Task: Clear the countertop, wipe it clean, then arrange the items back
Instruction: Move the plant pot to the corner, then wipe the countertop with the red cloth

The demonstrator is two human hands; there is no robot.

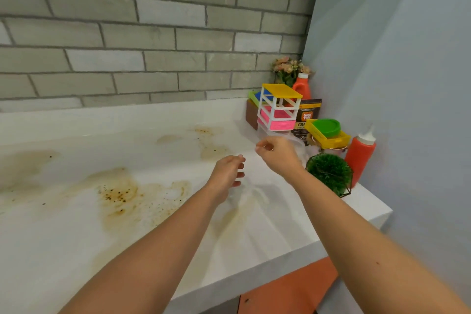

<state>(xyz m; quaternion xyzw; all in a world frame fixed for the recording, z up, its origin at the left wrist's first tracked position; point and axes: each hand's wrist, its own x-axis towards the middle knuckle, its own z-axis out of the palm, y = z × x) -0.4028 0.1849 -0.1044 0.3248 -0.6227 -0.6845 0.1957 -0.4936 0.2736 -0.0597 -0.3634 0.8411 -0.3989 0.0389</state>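
Stained desk (pixel 76 237), items crowded far right around the rack (pixel 279 109). The right hand (pixel 279 154) pinches a clear film (pixel 251 196) just near of them; the left hand (pixel 228 173) is half-curled beside it, hold uncertain. Film likely light, limp, slippery: grip edges.

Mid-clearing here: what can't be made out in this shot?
Head view:
- Dark pouch: label partly covered by drawer organizer and yellow tray.
- Flowers: base hidden behind drawer organizer, orange bottle.
- What, if anything, right hand and left hand hold: only clear blur.
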